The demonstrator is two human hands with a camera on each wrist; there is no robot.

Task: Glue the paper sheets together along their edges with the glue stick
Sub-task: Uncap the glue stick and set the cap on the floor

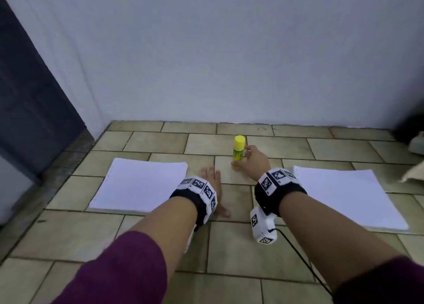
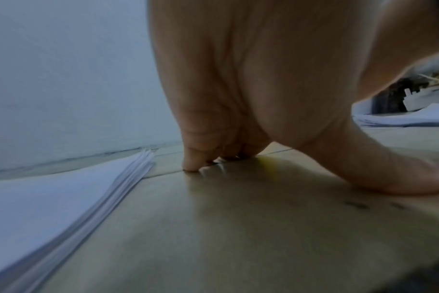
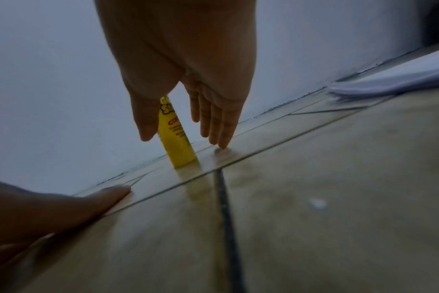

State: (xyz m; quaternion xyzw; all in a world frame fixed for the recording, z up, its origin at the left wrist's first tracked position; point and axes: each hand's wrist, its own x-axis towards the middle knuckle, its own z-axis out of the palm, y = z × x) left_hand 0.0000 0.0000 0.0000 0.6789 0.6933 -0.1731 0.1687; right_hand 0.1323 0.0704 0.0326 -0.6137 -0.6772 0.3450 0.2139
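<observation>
Two stacks of white paper sheets lie on the tan tiled floor [image 1: 160, 239], one toward its left edge [image 1: 140, 185] and one toward its right [image 1: 351, 195]. Between them, near the back wall, the small yellow capped glue stick [image 1: 238, 148] stands upright. The right hand [image 1: 253, 160] brackets it, thumb and fingers [image 3: 213, 119] spread and not yet closed on it. The left hand [image 1: 214, 188] rests flat, fingers straight, on the tiles. A sideways knock from a closing finger could topple the narrow tube and send it rolling.
</observation>
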